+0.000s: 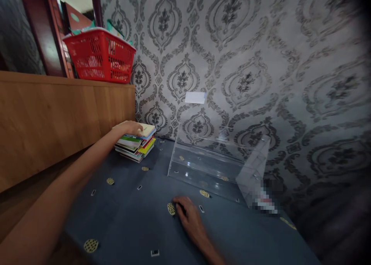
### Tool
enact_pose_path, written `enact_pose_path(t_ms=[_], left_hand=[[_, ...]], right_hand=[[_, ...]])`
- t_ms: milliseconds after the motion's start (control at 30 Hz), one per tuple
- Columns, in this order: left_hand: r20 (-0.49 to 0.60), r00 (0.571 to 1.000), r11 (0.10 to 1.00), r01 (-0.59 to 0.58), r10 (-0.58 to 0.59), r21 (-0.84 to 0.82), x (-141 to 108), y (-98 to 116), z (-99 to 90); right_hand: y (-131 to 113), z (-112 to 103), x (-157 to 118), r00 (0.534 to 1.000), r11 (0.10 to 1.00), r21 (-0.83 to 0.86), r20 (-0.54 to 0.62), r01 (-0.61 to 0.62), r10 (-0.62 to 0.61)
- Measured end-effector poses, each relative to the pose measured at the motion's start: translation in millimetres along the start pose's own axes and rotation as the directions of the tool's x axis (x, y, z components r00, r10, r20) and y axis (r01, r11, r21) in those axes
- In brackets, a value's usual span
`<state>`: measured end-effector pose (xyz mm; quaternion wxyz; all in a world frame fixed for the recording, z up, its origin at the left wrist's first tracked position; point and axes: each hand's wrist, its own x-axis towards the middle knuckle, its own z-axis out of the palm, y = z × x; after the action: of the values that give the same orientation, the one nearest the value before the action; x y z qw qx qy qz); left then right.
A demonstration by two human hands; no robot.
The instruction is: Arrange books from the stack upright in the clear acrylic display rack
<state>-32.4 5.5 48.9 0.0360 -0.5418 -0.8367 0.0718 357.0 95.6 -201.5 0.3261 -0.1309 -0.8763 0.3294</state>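
My left hand reaches out to a stack of books and lies over the cream-coloured top book, its fingers loosely bent on the cover. Part of the fingers is hard to make out. Books with green, yellow and white covers lie unevenly below. My right hand rests on the dark blue cloth, fingers slightly curled and apart, holding nothing. Beyond it stands a clear plastic rack with tiers and a side panel, close to the wall.
A wooden cabinet runs along the left, with a filled red plastic basket on top. Patterned wallpaper covers the wall behind. A small white label shows above the rack. A blurred patch sits at its right end.
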Motion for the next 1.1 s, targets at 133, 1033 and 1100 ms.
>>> enact_pose_path(t_ms=[133, 1033, 1100], left_hand=[[0.115, 0.992, 0.998, -0.048, 0.053, -0.049, 18, -4, -10.1], [0.190, 0.979, 0.994, -0.053, 0.070, -0.094, 37, 17, -14.1], [0.209, 0.974, 0.989, -0.065, 0.091, -0.130, 39, 16, -15.1]], right_hand=[[3, 1, -2, 1.000, 1.000, -0.004, -0.002, 0.010, -0.010], [-3, -2, 0, 1.000, 1.000, -0.003, 0.014, 0.010, -0.010], [-4, -2, 1, 0.999, 0.999, 0.000, 0.017, 0.033, -0.033]])
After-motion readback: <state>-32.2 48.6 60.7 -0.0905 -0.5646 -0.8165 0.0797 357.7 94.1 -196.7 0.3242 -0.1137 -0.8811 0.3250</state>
